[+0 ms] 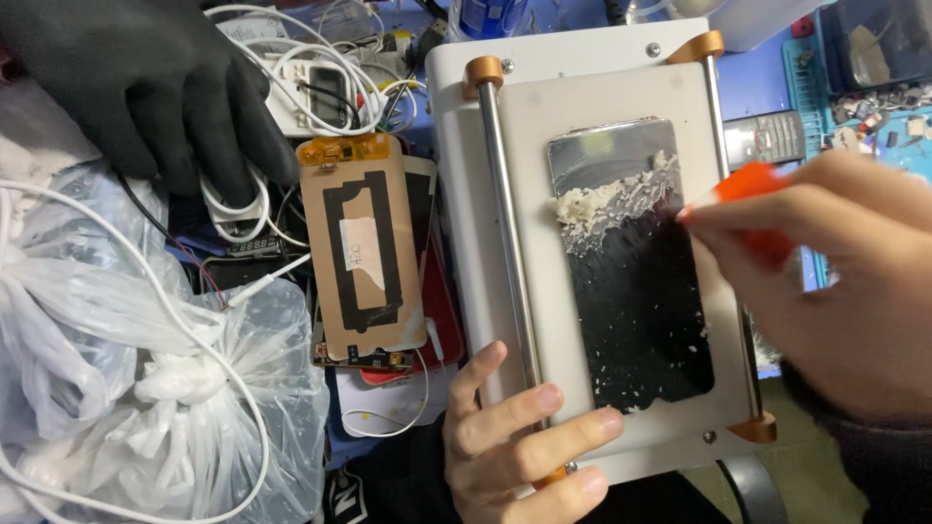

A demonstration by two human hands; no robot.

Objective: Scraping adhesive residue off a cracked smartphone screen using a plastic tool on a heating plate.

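The right hand (pixel 835 281) pinches an orange scraper (pixel 752 189), fingers closed on it, its tip against the phone glass (pixel 636 281). The glass lies flat on the white plate (pixel 544 194) of a machine, with a pale ridge of scraped glue (pixel 607 199) across its upper part. The left hand (pixel 515 442) rests on the plate's near edge, fingers spread and holding nothing. Left of the machine lies a copper-backed screen (pixel 361 257) among white cables (pixel 320 68). A plastic bag (pixel 146 388) holds something white; what, I cannot tell. A black glove (pixel 136 87) sits top left.
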